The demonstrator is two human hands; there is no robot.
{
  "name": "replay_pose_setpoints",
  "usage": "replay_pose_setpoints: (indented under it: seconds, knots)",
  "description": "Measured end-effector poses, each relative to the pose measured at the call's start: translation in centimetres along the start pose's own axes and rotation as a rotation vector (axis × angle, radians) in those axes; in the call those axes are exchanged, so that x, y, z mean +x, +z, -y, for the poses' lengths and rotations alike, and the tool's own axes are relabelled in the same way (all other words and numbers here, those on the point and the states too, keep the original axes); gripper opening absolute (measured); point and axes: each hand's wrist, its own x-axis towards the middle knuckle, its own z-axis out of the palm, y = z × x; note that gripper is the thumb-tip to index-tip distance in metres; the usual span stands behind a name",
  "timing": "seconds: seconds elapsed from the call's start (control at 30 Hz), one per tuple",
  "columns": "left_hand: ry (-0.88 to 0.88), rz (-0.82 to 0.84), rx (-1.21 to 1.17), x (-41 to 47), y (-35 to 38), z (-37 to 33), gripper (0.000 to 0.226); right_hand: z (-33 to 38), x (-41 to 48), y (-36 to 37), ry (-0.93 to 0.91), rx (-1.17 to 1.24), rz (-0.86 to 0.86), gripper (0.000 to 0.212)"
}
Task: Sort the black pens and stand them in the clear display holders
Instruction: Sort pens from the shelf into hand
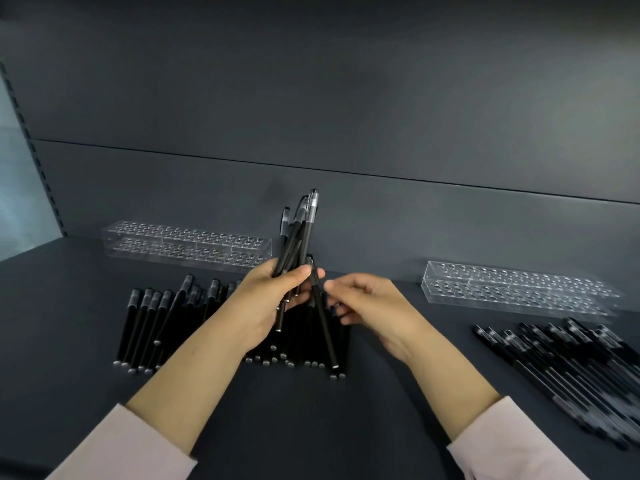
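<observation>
Dark shelf [311, 427]. Left holder [187, 242] and right holder [512, 287] sit at the back wall, holes up, no pens in yet. Rows of pens [152, 323] lie in front, with a heap [571, 362] far right. Left hand [270, 299] grips a bunch [299, 230] upright, clear caps up, for sorting. Right hand [374, 306] curls at a single pen [325, 334]; grip unclear.

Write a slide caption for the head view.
Left hand grips a bunch of black pens, right hand alongside; both clear holders stand empty.

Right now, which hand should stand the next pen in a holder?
Right, probably. The left hand grips the pen bundle, so it is busy. The right hand sits by one leaning pen, nearer the right holder.
</observation>
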Motion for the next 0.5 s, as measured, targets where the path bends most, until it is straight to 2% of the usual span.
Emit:
replay_pose_setpoints:
  seconds: [0.13,0.3,0.4,0.5]
  knots:
    - [0.002,0.018,-0.013,-0.1,0.1,0.0,0.018,-0.1,-0.5,1.0,-0.009,0.069,0.124,0.009]
    - [0.012,-0.071,0.15,-0.2,-0.3,0.2,0.016,-0.1,-0.5,0.3,0.012,0.124,0.084,0.012]
    - [0.0,-0.072,0.194,-0.3,-0.7,-0.1,0.017,0.1,-0.4,-0.5,0.016,0.107,-0.022,0.036]
    - [-0.037,-0.051,0.179,-0.6,-0.9,-0.3,0.018,-0.3,-0.3,-1.4,-0.014,-0.06,-0.095,0.062]
